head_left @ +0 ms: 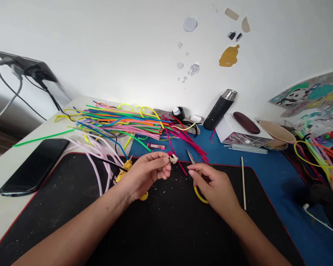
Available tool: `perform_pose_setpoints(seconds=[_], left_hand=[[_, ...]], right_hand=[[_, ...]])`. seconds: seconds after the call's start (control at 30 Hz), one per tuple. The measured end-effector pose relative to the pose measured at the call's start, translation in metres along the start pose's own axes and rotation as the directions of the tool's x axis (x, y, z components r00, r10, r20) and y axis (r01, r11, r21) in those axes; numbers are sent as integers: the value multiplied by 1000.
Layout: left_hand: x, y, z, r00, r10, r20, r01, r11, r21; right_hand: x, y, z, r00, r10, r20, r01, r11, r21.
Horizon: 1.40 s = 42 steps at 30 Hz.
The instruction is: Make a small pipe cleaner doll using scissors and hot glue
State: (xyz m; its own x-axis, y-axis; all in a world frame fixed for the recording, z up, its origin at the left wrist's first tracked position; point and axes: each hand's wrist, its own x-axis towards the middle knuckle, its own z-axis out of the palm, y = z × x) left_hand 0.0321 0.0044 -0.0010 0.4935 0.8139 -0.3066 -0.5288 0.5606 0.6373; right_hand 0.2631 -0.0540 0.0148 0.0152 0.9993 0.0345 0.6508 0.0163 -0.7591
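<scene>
Small cream-and-black piece in the left hand, over the dark mat

Left hand (151, 168): thumb and index finger closed in a pinch, other fingers curled loosely. Between the fingertips, a small cream-and-black piece (174, 159), held above the far part of a black mat with red edging (161, 229).

Right hand (218, 184): just to the right, well apart from the piece. Thumb and index tips close together, remaining fingers bent. Cannot tell whether anything thin is between them.

Scissors with yellow handles (201, 195) lie partly hidden by the right hand, blades pointing far and slightly left. A yellow tool with a pointed metal tip (123, 170) is partly covered by the left hand and wrist. To the right on the mat, a pale, slender stick (243, 184).

Far side, left of centre: a heap of multicoloured fuzzy stems (122, 123). Pale lilac stems (96, 153) spread nearer, onto the mat. At the left, a black smartphone (34, 166).

Far right: a black flask with a silver cap (219, 111) leans at a tilt; beside it, a white box (229, 127) bears a dark maroon oval case (246, 122).
</scene>
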Motion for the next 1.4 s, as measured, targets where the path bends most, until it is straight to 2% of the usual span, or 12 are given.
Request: perform_pose_setpoints(seconds=[0.13, 0.27, 0.53, 0.77, 0.93, 1.13, 1.4], left_hand=[[0, 1, 2, 998, -63, 17, 64, 998, -21], [0, 2, 2, 997, -78, -6, 78, 996, -52], [1, 0, 0, 994, -104, -27, 102, 992, -73], [2, -4, -3, 995, -93, -25, 93, 996, 4], [1, -3, -1, 998, -56, -42, 59, 995, 81], [1, -4, -2, 999, -18, -28, 21, 993, 119], [-2, -6, -2, 996, 89, -8, -84, 963, 256]], right_hand=[[14, -16, 34, 989, -37, -145, 73, 965, 253], [25, -27, 47, 975, -93, -200, 155, 935, 321], [26, -27, 53, 969, -154, -195, 211, 925, 316], [22, -23, 55, 968, -171, -181, 219, 932, 290], [20, -23, 55, 981, -127, -144, 169, 930, 327], [21, -22, 53, 995, -53, -84, 88, 857, 507], [23, -17, 50, 1000, -4, -26, 19, 815, 579]])
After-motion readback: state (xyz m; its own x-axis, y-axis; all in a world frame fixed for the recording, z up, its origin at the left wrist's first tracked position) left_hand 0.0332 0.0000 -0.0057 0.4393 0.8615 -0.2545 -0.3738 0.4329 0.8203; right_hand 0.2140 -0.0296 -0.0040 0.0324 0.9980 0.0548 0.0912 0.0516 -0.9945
